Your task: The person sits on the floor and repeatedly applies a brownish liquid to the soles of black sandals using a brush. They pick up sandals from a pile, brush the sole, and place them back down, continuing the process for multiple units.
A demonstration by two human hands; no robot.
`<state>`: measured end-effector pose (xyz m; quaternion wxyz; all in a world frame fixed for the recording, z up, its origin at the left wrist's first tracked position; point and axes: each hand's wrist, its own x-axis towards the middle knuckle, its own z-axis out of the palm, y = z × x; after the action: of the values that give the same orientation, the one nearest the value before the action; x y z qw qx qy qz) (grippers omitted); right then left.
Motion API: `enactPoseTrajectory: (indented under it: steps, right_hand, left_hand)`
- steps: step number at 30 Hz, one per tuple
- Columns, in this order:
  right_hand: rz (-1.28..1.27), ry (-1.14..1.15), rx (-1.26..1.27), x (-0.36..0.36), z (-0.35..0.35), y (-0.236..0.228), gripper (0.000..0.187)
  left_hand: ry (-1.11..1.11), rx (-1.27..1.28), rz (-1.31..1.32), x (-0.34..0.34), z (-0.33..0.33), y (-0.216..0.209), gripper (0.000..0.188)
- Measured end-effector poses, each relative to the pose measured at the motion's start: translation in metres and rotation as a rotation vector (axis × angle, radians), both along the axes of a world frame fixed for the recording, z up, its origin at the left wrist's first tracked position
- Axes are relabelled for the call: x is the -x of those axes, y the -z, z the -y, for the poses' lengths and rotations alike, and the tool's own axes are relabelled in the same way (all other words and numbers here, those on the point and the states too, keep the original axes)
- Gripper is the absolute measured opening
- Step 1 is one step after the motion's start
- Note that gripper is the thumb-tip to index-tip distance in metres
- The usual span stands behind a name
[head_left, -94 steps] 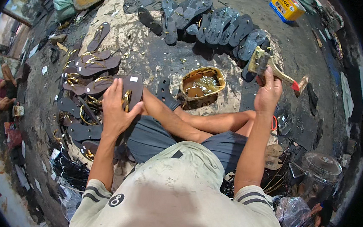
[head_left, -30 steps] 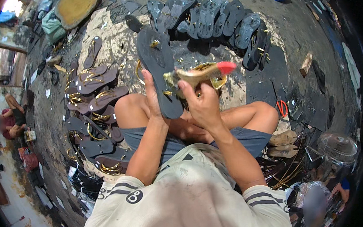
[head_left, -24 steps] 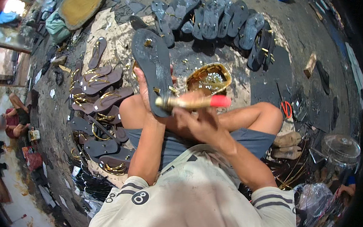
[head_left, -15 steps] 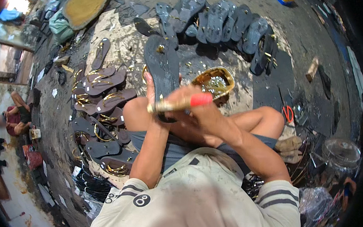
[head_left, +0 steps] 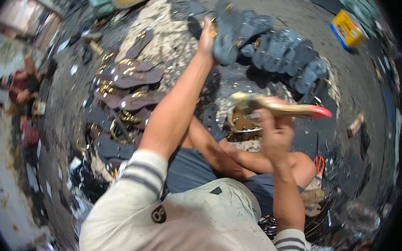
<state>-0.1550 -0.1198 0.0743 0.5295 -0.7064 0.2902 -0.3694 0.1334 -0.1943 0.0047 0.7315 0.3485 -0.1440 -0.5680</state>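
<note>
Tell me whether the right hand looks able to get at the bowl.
Probably yes: the right hand holds the brush close by, and the bowl has no lid on. The left hand holds a sandal well clear.

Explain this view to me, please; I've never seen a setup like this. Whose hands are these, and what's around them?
There is no machine: a seated person works bare-handed, seen from above by a wide fisheye camera worn on the head, so edges bend. The left hand holds a dark sandal sole out by a row of dark soles. The right hand grips a brush, blurred, near a tub of brown liquid. On the ground to the left lie sandals with gold straps; a yellow and blue box stands at upper right.
</note>
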Motion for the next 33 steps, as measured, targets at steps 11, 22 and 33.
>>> enactPoseTrajectory:
  steps: [11,22,33]
  right_hand:
    - [-0.181,0.496,-0.124,0.151,0.066,0.053,0.04]
    - [-0.885,-0.17,0.386,0.033,0.094,0.166,0.025]
    - [-0.799,0.042,0.321,0.13,0.112,0.114,0.025]
  left_hand:
    - [0.528,-1.482,1.705,-0.235,-0.173,0.083,0.065]
    - [-0.63,-0.417,1.651,-0.076,-0.269,-0.055,0.045]
    - [-0.166,-0.483,1.894,0.078,-0.299,-0.051,0.068]
